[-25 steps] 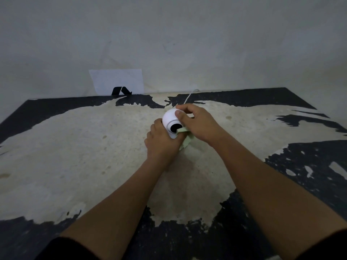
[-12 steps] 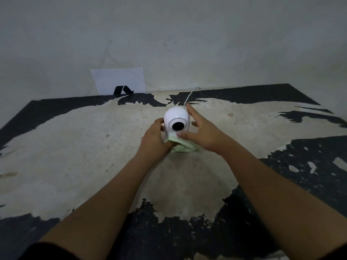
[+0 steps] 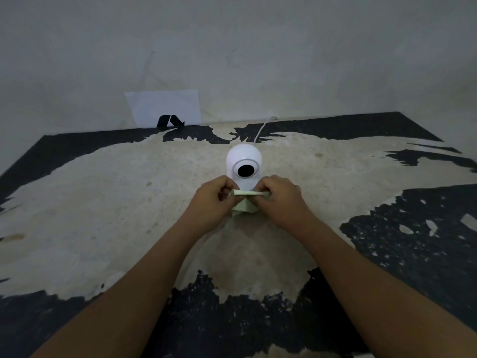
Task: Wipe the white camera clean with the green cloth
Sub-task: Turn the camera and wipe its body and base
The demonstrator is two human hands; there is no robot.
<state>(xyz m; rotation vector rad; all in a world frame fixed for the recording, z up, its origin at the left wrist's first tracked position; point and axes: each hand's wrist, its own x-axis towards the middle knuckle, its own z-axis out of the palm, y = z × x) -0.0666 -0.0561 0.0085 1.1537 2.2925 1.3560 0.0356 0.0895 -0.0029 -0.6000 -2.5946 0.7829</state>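
Note:
The white camera [image 3: 244, 161] stands upright in the middle of the worn table, its round black lens facing me. Just in front of its base, the pale green cloth [image 3: 245, 202] is stretched between my two hands. My left hand [image 3: 211, 200] pinches the cloth's left end and my right hand [image 3: 277, 197] pinches its right end. Neither hand touches the camera body. The cloth's lower part hangs folded between my wrists. The camera's base is hidden behind the cloth and my fingers.
A thin white cable [image 3: 262, 129] runs from behind the camera to the back wall. A white sheet of paper [image 3: 165, 107] with a black mark leans on the wall at the back left. The table [image 3: 103, 202] has peeling black paint.
The camera was tilted in my hands, then set upright on the table. Both hands have let go of it and now hold the cloth stretched in front of its base.

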